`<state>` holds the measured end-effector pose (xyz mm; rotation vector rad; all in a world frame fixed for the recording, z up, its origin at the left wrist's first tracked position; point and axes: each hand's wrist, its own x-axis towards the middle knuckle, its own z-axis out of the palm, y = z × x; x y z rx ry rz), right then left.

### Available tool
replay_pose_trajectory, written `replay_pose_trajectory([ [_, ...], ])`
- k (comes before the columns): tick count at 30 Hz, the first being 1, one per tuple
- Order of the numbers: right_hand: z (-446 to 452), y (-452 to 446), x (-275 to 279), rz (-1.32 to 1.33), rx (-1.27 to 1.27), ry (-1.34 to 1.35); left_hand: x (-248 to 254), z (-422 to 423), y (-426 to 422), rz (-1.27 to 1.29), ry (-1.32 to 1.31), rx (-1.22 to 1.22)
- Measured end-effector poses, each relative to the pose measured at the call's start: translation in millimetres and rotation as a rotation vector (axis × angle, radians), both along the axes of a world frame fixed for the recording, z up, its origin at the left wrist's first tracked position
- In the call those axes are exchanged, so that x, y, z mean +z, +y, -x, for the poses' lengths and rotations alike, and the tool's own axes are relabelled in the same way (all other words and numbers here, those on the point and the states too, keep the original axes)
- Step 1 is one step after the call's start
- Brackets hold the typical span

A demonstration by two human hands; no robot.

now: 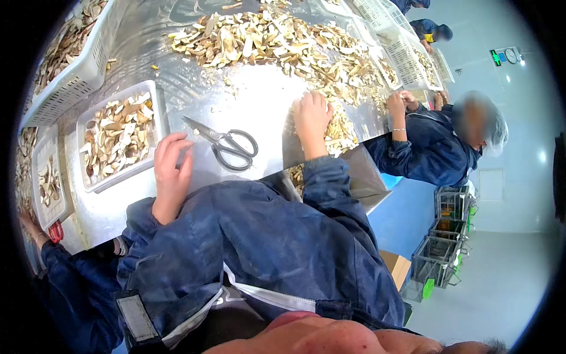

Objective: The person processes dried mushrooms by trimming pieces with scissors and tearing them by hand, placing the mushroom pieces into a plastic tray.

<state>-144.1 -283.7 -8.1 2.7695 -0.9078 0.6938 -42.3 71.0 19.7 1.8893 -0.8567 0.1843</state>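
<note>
Loosely bent fingers and a thumb apart from them show on my left hand (173, 171), which holds nothing I can see. It is beside the right edge of a white tray (159, 112) of sliced mushrooms (118, 133). My right hand (313, 121) lies palm down, fingers stretched and slightly bent, at the left edge of a strip of mushroom slices (340, 131); its palm side is hidden. Between my hands, black-handled scissors (227, 143) rest on the metal table with blades apart, touched by neither hand. Beyond them spreads a large pile of mushroom slices (259, 41).
A tall white basket (79, 74) of slices stands at upper left, a smaller white tray (62, 206) below it. Co-workers sit on both sides; one on the right has hands (398, 103) near the slices. White baskets (407, 56) line the far right edge.
</note>
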Motion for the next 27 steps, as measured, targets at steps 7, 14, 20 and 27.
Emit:
replay_pose_trajectory([
  [7,28.1,35.4,-12.6,0.012,-0.010,-0.026,-4.5,4.9,1.7,0.015,-0.034,0.005],
  [14,66.7,-12.0,-30.5,0.015,-0.114,-0.100,-8.9,14.1,-0.6,-0.034,-0.144,0.023],
  [20,138.4,-36.9,-44.6,0.113,-0.271,-0.127,-16.6,17.9,-6.6,-0.035,-0.227,0.012],
  [27,147.3,-41.5,-27.8,0.025,-0.279,-0.232,-19.3,24.2,-8.8,-0.099,-0.327,0.010],
])
